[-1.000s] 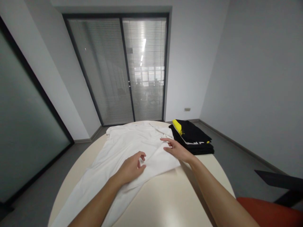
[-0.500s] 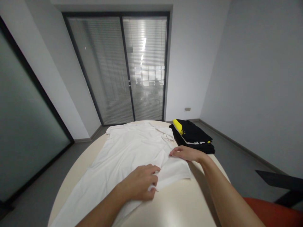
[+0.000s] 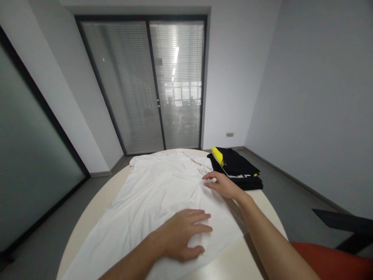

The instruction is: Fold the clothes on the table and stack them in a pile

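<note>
A white shirt [image 3: 151, 198] lies spread over the table, with soft wrinkles across its middle. My left hand [image 3: 186, 233] is on the shirt's near right part, fingers spread and holding nothing. Farther up, my right hand [image 3: 223, 184] is at the shirt's right edge. Its fingers are slightly bent and apart, with no cloth seen between them. Just beyond the right hand is a stack of folded black clothes [image 3: 239, 163], the top one with a yellow print.
The pale round table [image 3: 96, 210] carries the shirt and the stack. To the right stands a red chair [image 3: 326, 260] with a black armrest [image 3: 344, 219]. Behind are a glazed partition with blinds [image 3: 140, 89] and a grey wall [image 3: 317, 97].
My left hand has shifted right and its fingers have spread. My right hand has moved up and slightly left. The shirt's near right corner now lies flatter and reaches farther toward me.
</note>
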The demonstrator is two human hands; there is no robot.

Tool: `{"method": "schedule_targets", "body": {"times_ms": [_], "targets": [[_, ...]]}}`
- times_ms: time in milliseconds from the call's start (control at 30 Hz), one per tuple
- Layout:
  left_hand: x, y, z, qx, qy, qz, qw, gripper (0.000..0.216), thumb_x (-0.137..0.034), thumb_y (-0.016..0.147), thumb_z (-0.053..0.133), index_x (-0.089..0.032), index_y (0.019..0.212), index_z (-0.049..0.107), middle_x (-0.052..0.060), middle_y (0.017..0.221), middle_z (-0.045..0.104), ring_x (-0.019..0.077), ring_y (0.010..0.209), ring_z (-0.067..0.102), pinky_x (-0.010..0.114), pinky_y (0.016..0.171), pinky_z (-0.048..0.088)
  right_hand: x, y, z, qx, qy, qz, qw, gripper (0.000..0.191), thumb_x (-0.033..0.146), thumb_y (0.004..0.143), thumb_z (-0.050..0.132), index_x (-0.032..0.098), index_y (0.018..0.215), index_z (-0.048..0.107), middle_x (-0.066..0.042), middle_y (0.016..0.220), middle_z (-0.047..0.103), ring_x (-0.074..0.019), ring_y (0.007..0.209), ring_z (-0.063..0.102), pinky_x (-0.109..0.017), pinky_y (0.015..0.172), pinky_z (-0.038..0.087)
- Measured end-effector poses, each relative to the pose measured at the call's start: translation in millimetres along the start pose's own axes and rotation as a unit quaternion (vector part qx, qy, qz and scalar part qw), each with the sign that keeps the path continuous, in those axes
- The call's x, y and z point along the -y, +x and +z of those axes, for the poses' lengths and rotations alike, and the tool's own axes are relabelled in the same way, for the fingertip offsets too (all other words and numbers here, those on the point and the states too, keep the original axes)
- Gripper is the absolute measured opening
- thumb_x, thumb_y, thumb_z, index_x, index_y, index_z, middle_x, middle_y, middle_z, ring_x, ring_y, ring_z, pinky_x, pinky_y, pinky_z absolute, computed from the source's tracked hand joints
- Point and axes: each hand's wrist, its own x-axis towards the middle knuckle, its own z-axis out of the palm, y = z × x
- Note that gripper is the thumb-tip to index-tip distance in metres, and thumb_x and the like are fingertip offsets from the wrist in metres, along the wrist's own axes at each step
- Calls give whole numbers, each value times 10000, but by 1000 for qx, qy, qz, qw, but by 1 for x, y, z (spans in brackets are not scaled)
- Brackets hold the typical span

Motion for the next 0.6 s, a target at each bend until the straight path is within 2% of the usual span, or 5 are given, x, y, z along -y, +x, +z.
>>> {"method": "schedule_targets", "body": {"times_ms": [67,167,400,533,600], "targets": [[3,0,5,30,27,3,999,688,-427,831,665,-290,1469,450,89,1604,331,338,1470,307,555,1195,221,3,1,8,-6,-18,-29,999,361,461,853,645,204,1092,727,-103,1196,686,-269,1139,587,-376,1018,419],[0,3,11,68,52,11,996,719,-482,866,618,-320,1521,370,88,1635,244,384,1501,177,654,1179,126,6,3,17,-4,-65,-53,996,378,438,882,617,196,1157,712,-112,1252,672,-278,1230,548,-391,1099,360],[-17,2,8,127,83,71,986,661,-494,980,487,-347,1572,230,41,1657,155,438,1493,56,774,1112,103,26,0,14,75,-248,76,963,382,428,960,470,210,1108,747,-125,1091,745,-304,1098,641,-414,938,446],[-17,-6,44,98,100,95,986,527,-354,1056,335,-451,1556,200,-52,1642,162,415,1493,85,757,1125,177,48,8,18,106,-301,105,942,404,464,963,453,217,1101,742,-139,1095,737,-314,1057,658,-421,885,456],[-19,-10,69,100,80,91,988,537,-326,1060,314,-468,1558,167,-79,1611,268,380,1494,160,705,1149,233,57,16,27,133,-307,97,938,410,474,953,474,216,1163,714,-154,1172,704,-319,1094,643,-421,899,456]]}}
